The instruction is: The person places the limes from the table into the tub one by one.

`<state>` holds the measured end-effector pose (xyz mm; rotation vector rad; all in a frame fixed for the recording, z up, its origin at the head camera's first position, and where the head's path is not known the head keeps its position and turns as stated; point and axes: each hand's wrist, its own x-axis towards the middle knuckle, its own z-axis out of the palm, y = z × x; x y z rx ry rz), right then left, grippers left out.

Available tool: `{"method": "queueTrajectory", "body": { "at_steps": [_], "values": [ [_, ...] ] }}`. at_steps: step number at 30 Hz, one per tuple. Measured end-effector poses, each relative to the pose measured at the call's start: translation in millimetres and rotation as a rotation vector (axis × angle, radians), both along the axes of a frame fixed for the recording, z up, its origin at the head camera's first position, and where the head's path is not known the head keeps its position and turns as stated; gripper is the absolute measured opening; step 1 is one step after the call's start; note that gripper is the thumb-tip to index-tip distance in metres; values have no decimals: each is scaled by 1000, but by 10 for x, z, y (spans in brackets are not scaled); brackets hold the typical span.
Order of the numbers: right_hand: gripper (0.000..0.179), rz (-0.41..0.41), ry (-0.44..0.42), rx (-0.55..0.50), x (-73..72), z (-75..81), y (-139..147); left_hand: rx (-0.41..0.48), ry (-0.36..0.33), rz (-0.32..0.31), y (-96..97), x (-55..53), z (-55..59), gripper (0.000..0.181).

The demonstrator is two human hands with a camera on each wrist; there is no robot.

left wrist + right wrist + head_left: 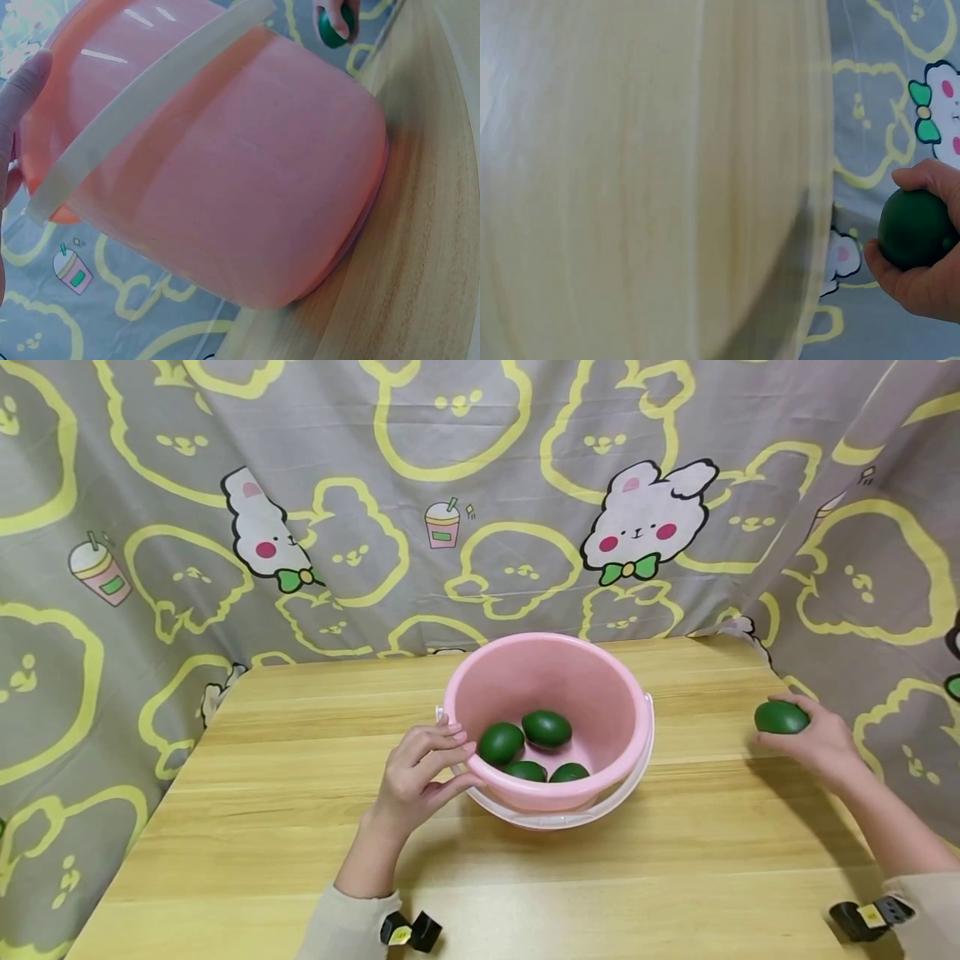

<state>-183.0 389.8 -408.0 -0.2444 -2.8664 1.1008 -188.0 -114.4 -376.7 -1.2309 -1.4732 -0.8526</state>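
A pink bucket (551,789) with a white handle (570,818) stands on the wooden table, its handle lowered along the near side. Several smooth dark green avocados (547,729) lie inside at the bottom, the nearer ones partly hidden by the rim. My left hand (420,768) pinches the bucket's left rim between fingers and thumb; in the left wrist view the thumb and fingers show at the edge. Off to the right of the bucket, my right hand (821,739) holds another avocado (780,717) above the table, thumb and fingers curled round it, as the right wrist view (915,229) also shows.
The wooden table (285,802) extends on both sides of the bucket. A grey curtain (517,468) with yellow outlines and cartoon rabbits hangs behind the table and along both sides. Near the table's right edge, the right arm casts a shadow.
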Motion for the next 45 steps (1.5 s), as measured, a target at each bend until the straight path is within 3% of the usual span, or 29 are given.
{"method": "queueTrajectory", "body": {
  "at_steps": [15,33,45],
  "values": [
    [56,6,56,-42,54,194,-139,-3,6,4,1,-6,-8,33],
    [57,41,113,-43,94,513,-184,-2,3,6,-8,3,-13,32],
    [68,-12,137,-9,108,693,-309,5,8,6,4,-5,-14,33]
  ]
}}
